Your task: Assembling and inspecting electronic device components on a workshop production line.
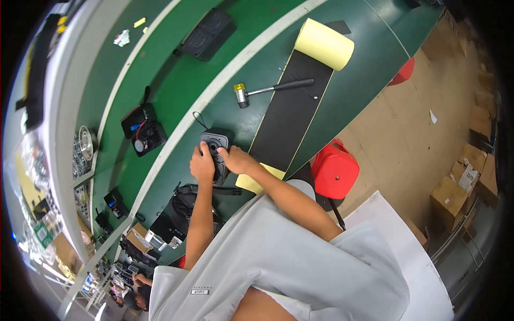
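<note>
A dark grey portable speaker (pixel 218 134) with round drivers on its face lies on the green bench, a thin strap loop at its far end. My left hand (pixel 202 165) is closed on its left side, fingertips at the round part. From the right, my right hand (pixel 239 160) grips the speaker, thumb on its front; my palms hide part of it. To the right runs a black sheet (pixel 289 117) unrolled from a yellow-backed roll (pixel 324 44). A mallet (pixel 262 92) with a yellow-and-black head lies partly across that sheet. A yellow flap (pixel 258 179) touches my right wrist.
A white rail (pixel 176 136) divides the bench from a green strip carrying an opened black speaker (pixel 143 131) and a black case (pixel 208 35). A black strapped bag (pixel 184 206) sits by my left forearm. A red stool (pixel 335 170) stands right, cardboard boxes (pixel 454 193) beyond.
</note>
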